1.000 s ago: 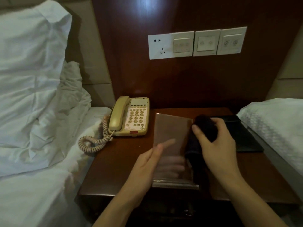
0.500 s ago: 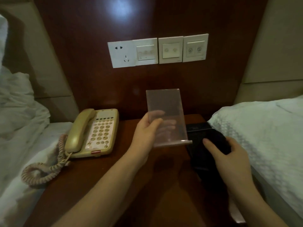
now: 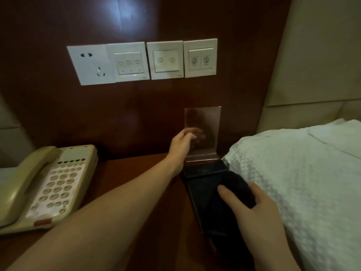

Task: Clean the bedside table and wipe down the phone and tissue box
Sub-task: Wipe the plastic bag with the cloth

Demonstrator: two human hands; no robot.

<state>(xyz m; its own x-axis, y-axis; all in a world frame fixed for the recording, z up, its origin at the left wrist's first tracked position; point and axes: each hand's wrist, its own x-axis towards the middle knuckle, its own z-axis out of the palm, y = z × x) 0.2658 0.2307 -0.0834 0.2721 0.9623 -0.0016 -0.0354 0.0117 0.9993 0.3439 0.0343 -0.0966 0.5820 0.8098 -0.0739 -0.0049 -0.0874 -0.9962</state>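
— What is held nearest?
— A dark cloth (image 3: 230, 194) is gripped by the right hand (image 3: 254, 210) over a black tray (image 3: 197, 194).
— And farther back?
— A clear stand (image 3: 205, 122) is pinched upright by the left hand (image 3: 181, 143) at the desk (image 3: 125, 178) rear; the phone (image 3: 46, 184) lies far left.

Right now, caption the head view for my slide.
Left hand holds the clear acrylic stand at the table's back; right hand presses a dark cloth.
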